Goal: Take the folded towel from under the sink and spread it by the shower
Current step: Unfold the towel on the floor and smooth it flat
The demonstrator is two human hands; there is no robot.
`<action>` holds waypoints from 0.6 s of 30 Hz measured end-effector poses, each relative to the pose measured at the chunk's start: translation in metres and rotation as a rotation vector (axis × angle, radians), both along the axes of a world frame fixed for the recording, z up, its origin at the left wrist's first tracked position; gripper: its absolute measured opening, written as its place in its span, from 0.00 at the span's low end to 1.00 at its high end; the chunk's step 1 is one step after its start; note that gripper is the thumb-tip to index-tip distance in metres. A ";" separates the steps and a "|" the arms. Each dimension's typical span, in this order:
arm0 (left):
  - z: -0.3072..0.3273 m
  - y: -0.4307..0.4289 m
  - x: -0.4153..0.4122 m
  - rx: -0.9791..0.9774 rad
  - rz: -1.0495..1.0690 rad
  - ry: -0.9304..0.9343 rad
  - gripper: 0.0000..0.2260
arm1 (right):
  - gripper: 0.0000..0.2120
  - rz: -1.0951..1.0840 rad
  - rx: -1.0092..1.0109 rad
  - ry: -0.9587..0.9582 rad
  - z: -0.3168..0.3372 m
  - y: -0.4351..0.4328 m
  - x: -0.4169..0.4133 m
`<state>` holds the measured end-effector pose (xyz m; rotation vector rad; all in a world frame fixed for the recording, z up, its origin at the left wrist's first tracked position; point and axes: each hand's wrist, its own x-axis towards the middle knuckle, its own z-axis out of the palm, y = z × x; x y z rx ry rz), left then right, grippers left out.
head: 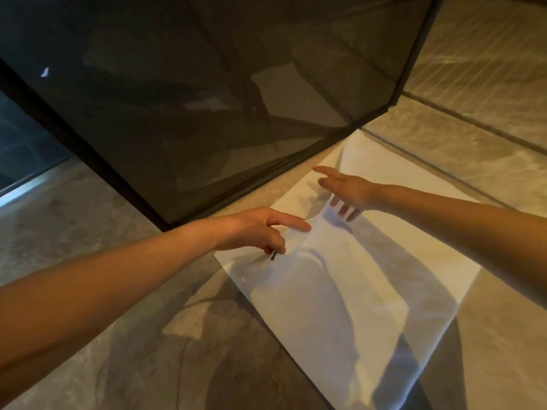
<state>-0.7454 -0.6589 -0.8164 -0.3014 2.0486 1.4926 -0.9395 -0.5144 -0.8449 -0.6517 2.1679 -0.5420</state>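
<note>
— Towel (349, 291): where is it seen?

— It is laid out flat on the stone floor (88, 291), white, with one long edge run close along the dark frame at the foot of the glass shower wall (177, 99). Its far corner is tucked near the corner of that glass. A few soft creases are seen across its middle, and shadows of the arms are cast over it.

— And the left hand (260, 229)?

— It is held over the towel's near-left edge. The index finger is stretched out and pointed across the cloth, while the other fingers are curled under. Something small and dark is seen at the curled fingers, but it cannot be made out. Whether cloth is pinched there cannot be told.

— The right hand (346, 190)?

— It is reached out above the far part of the towel, beside the shower frame. Its fingers are spread loose and open, with nothing gripped. Contact with the cloth cannot be told for certain.

— The arms?

— Both are bare and are stretched forward from the lower corners of the view.
</note>
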 end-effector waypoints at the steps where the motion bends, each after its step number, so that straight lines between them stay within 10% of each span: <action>1: 0.002 0.005 -0.001 -0.003 -0.028 0.019 0.24 | 0.25 -0.039 0.066 -0.049 0.002 -0.008 0.003; 10: -0.003 -0.003 0.002 -0.145 0.038 0.144 0.27 | 0.28 -0.227 -0.122 0.220 0.013 0.022 -0.022; 18: -0.007 -0.016 -0.007 0.081 0.041 0.119 0.27 | 0.26 -0.373 -0.246 -0.086 0.013 0.058 -0.019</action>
